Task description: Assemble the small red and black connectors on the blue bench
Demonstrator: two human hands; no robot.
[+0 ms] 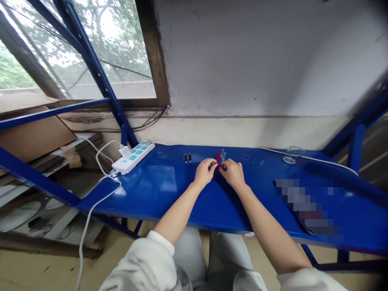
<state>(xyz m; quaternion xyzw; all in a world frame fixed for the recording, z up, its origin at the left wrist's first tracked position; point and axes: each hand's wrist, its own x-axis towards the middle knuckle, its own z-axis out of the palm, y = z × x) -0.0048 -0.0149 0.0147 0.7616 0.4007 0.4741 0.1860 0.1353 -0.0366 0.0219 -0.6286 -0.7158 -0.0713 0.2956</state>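
My left hand (204,172) and my right hand (233,173) meet over the middle of the blue table (169,202). Between their fingertips is a small red piece (218,164), pinched from both sides; its exact kind is too small to make out. Just behind the hands lie another red piece (218,155) and a few clear tubes (223,154). Off to the left stand two small black cylinders (186,158). Several tiny clear parts (244,157) are scattered to the right of my hands.
A white power strip (133,157) with a plugged-in cord lies at the table's left end. At the back right is a clear round container (292,155) beside a white cable (327,161). A blurred-out flat item (306,208) rests on the right. Blue frame bars (103,81) rise at the left.
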